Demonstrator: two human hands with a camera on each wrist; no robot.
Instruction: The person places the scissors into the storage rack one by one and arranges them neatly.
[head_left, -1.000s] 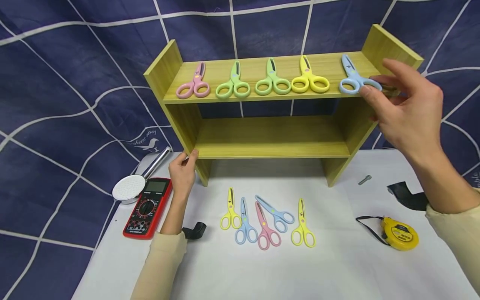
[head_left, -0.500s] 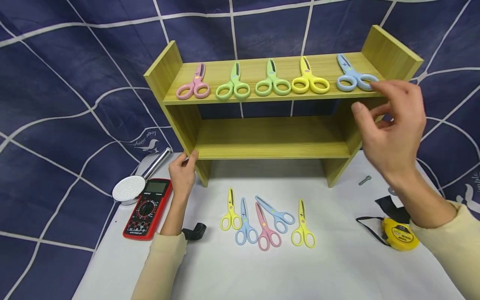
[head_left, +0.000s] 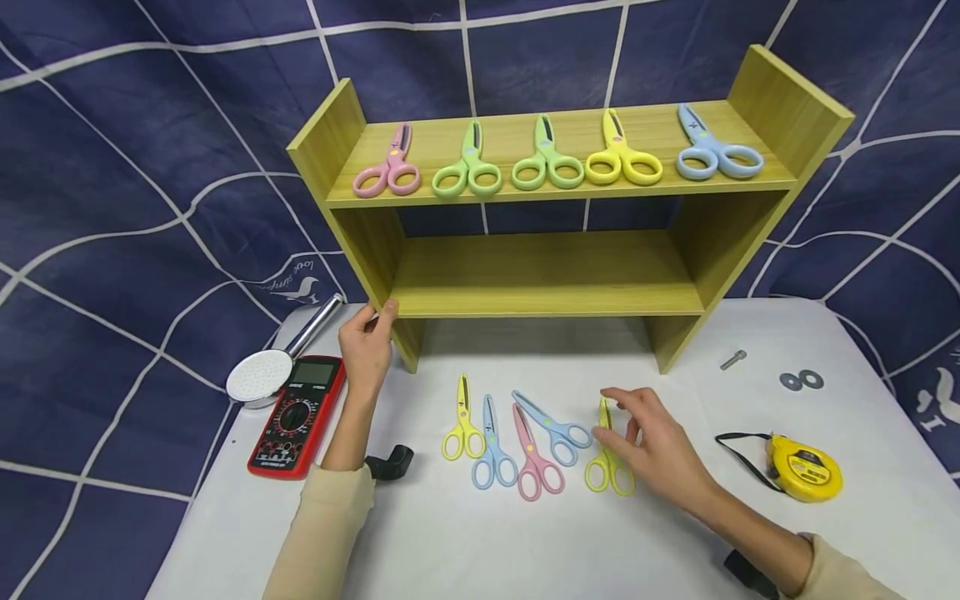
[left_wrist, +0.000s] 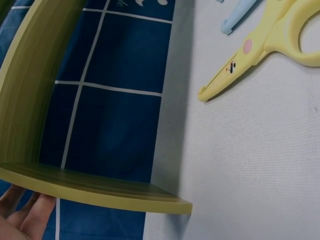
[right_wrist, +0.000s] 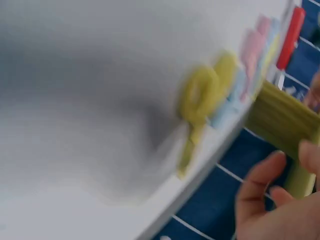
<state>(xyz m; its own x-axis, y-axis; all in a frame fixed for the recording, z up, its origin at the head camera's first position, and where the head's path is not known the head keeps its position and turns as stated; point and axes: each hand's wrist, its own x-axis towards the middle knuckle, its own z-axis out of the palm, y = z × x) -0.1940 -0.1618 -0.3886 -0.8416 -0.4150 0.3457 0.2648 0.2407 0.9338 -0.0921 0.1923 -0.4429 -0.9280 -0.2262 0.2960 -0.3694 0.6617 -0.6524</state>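
Gap wide between its thumb and loosely bent fingers, the right hand (head_left: 652, 446) hovers over yellow plastic scissors (head_left: 607, 457) lying on a white table (head_left: 450, 550); the left hand (head_left: 365, 354) pinches the left side panel of a two-tier wood-grain shelf (head_left: 547, 279). Left of those scissors lie pink scissors (head_left: 532, 457), two light-blue pairs (head_left: 492, 452) and another yellow pair (head_left: 462, 421). Farther back, the shelf's upper board carries five pairs in a row: pink (head_left: 394, 160), two green (head_left: 472, 160), yellow (head_left: 617, 153) and light blue (head_left: 707, 145). Behind hangs a navy cloth with white grid lines (head_left: 540, 62).
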